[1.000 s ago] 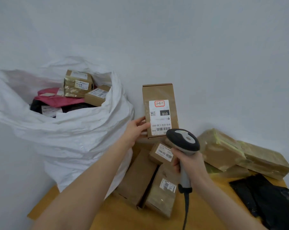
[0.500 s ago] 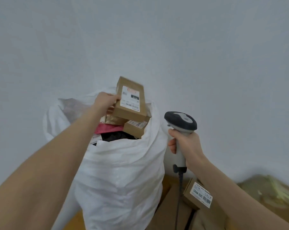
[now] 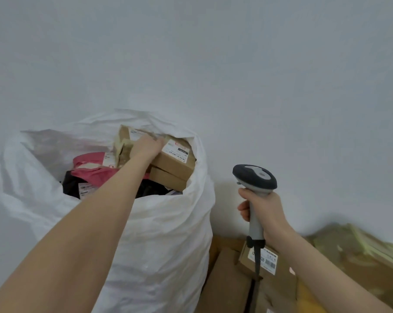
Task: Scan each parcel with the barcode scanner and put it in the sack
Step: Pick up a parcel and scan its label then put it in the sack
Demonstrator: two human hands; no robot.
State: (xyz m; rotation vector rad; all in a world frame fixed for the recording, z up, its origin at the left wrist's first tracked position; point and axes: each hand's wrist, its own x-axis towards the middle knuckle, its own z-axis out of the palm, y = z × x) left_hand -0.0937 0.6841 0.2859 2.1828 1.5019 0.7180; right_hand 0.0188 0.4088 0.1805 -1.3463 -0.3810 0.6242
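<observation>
A brown cardboard parcel (image 3: 175, 159) with a white label lies at the top of the open white sack (image 3: 159, 245), on another brown box (image 3: 168, 180). My left hand (image 3: 147, 147) reaches into the sack and holds the parcel's left end, fingers curled over its edge. My right hand (image 3: 262, 211) grips the handle of the grey and black barcode scanner (image 3: 254, 178), held upright to the right of the sack, its cable hanging down. A pink bag (image 3: 89, 164), a black bag (image 3: 71, 182) and a tape-wrapped box (image 3: 122, 143) also lie in the sack.
At the bottom right lie more parcels: a small labelled brown box (image 3: 264, 260), a larger brown carton (image 3: 227, 283) and blurred yellow-taped packages (image 3: 360, 251). A plain white wall stands close behind the sack.
My left hand carried the labelled brown parcel from in front of the scanner over to the sack and lowered it onto the boxes inside. The view swung left; the scanner stayed upright.
</observation>
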